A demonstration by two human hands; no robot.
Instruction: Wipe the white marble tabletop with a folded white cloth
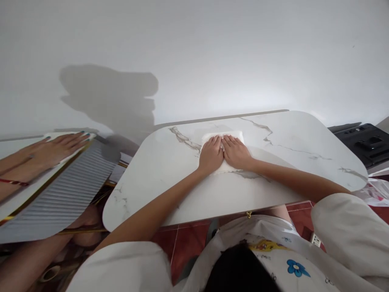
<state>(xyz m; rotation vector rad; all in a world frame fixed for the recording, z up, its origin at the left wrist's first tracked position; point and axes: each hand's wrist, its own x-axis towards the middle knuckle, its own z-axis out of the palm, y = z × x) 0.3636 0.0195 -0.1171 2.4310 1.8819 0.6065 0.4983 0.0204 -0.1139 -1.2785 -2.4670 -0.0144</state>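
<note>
Resting flat, open, grasping nothing, left hand point(211, 156) and right hand point(236, 152) both cover the cloth point(238, 135), fingers toward 12 o'clock; its long axis runs 9-to-3

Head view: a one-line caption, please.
On a marble table, left hand and right hand lie flat side by side on a white cloth.

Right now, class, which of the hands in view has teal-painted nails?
The co-worker's hand at far left, beside the ridged grey panel. The left hand and right hand, pressed side by side on the white cloth, show no teal.
</note>
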